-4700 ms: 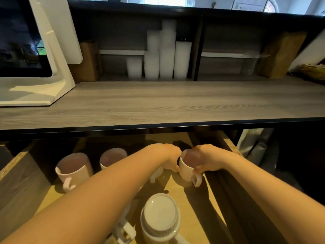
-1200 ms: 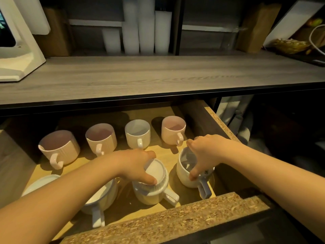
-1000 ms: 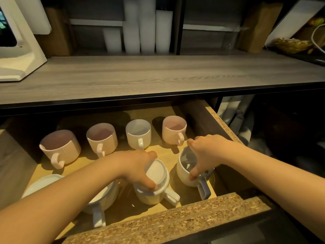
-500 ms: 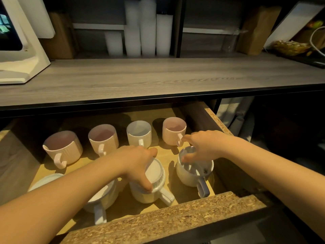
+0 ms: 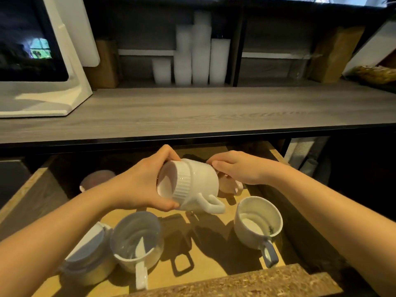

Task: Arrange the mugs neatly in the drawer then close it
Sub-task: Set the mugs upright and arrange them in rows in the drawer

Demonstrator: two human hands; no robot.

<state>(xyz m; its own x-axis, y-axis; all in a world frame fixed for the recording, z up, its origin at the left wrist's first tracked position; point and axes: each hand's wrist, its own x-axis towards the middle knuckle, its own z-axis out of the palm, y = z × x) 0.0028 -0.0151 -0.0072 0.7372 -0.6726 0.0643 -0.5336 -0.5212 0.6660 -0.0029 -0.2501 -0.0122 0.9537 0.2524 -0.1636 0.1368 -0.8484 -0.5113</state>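
We hold a white ribbed mug [image 5: 192,185] in the air above the open drawer [image 5: 214,262], lying on its side with the mouth to the left and the handle pointing down. Our left hand [image 5: 139,185] is closed around its rim end, thumb below and fingers on top. Our right hand [image 5: 237,168] touches the base end with bent fingers; whether it grips or only steadies, we cannot tell.

We judge that we are in the middle of the arranging step: this mug is being turned before it goes back. Below, in the front row, stand a grey-handled mug [image 5: 258,221] at the right, a white mug [image 5: 137,239] left of centre, and at the far left a mug upside down [image 5: 90,260]. A bare space lies between the first two. A pink mug [image 5: 230,186] shows just behind the lifted one.

The next move calls for bringing the mug upright and setting it into that space, handle toward the front like its neighbours. The drawer is not yet closed.
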